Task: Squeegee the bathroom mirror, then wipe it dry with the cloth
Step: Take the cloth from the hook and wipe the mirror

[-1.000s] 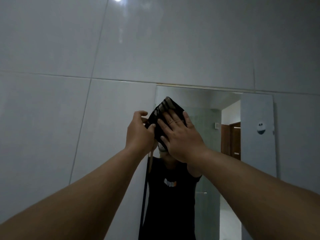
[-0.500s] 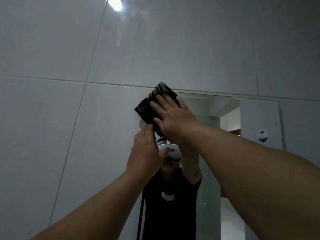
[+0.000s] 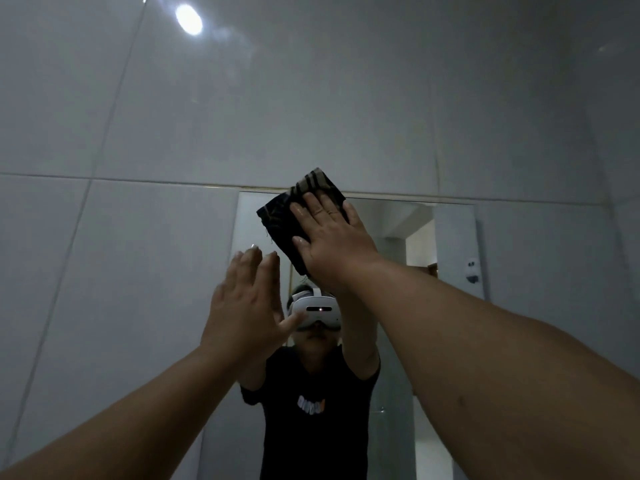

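- Now the mirror (image 3: pixel 453 341) takes up the lower middle of the view, its top edge just beyond the right hand's fingertips; a second ago the wiping was lower on the glass, so the pass has climbed to the top edge.
- Meanwhile the left hand (image 3: pixel 244 306) has let go of the cloth it was pinching and hovers with fingers straight and spread, holding nothing, below and to the left of the cloth. That suggests the drying stage is under way one-handed; no squeegee is in view.
- Pressed flat, the right hand (image 3: pixel 329 242) has straight fingers (image 3: pixel 313 211) laid on the cloth, pushing rather than gripping.
- Lastly, the dark striped cloth (image 3: pixel 277 220) lies under those fingers, its corner poking past the fingertips over the mirror's top edge onto the wall tiles (image 3: pixel 311 116).
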